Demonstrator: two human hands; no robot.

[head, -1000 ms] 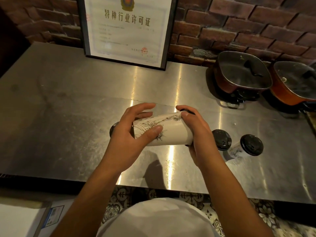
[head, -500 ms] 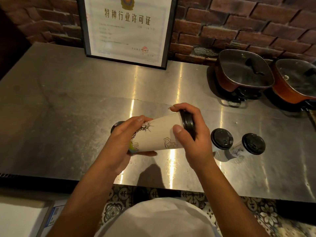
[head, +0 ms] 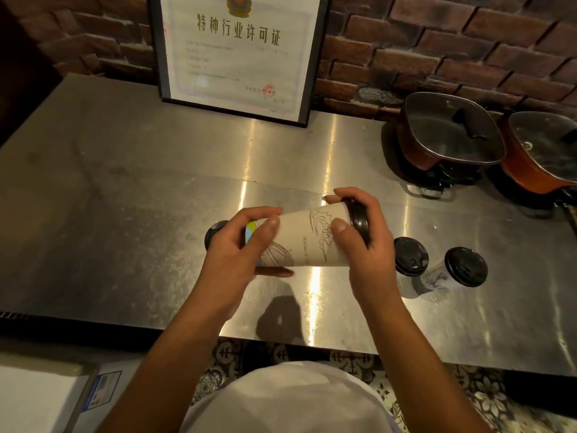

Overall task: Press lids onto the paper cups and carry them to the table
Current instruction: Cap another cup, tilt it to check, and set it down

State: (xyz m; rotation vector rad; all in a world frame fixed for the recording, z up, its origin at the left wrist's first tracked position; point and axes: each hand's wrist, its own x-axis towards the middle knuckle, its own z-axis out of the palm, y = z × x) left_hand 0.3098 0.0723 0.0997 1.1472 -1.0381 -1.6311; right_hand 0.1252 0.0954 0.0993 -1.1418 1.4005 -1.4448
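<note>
- Your left hand is wrapped round the narrow base end of a white paper cup, thumb over the top and fingers curled beneath.
- You hold the cup on its side above the steel table, its mouth pointing to your right and tilted slightly up.
- Your right hand grips the mouth end: the thumb lies on the printed cup wall and the fingers curl over the black lid sitting on the rim.
- Whether the lid is seated all the way round cannot be told from here.
- The cup shows line drawings and a blue-and-yellow patch near your left thumb.
- Just right of your right hand, two lidded cups stand on the table, near each other.
- A black round thing peeks out behind your left hand; most of it is hidden.
- A framed certificate leans against the brick wall at the back of the table.
- Two covered red pans sit at the far right, side by side.
- A patterned tiled floor shows below the table's near edge.
</note>
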